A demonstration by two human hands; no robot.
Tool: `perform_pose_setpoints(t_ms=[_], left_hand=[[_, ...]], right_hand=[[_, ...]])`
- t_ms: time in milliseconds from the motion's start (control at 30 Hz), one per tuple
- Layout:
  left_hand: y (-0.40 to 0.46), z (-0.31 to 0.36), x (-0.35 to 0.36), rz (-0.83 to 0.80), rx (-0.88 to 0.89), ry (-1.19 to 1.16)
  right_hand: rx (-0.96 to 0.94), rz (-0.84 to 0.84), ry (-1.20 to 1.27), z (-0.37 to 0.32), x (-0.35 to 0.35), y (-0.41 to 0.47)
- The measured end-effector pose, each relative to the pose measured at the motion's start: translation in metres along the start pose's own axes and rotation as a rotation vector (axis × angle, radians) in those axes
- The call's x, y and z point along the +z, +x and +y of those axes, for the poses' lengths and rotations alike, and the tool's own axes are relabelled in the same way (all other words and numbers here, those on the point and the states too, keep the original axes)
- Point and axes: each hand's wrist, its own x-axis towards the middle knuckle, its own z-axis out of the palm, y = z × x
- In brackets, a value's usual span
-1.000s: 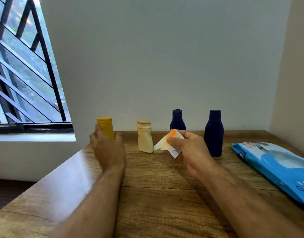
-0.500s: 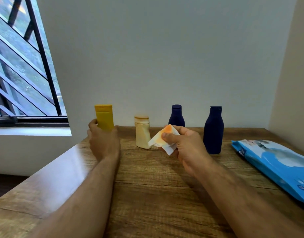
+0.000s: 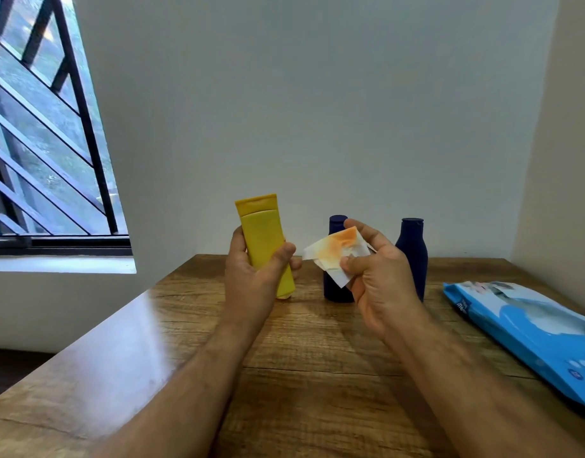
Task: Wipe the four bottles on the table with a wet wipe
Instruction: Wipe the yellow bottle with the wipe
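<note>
Left hand grips the yellow bottle above the counter, right hand pinches the stained wet wipe just beside it; next, apply wipe to bottle.

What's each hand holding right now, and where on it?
Left hand grips the yellow bottle around its lower body. Right hand pinches the stained wipe at its near edge.
</note>
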Motion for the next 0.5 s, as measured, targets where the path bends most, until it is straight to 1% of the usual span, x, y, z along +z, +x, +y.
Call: perform_pose_setpoints(t_ms=[67,167,267,367,500], left_hand=[[0.000,0.000,0.001,0.002,0.003,-0.025],[0.000,-0.004,0.001,0.001,-0.004,-0.032],[-0.004,-0.003,0.003,-0.058,-0.006,0.009],[-0.006,-0.002,0.002,-0.122,-0.034,-0.031],[-0.004,-0.002,0.001,-0.125,-0.013,0.005]], right_hand=[[-0.001,0.008,0.011,-0.001,0.001,-0.001],[-0.001,-0.025,0.021,-0.003,0.004,-0.004],[0.010,-0.040,0.019,-0.002,0.007,-0.007],[0.046,-0.067,0.056,-0.002,0.007,-0.011],[0.040,-0.008,0.019,-0.001,0.004,-0.008]])
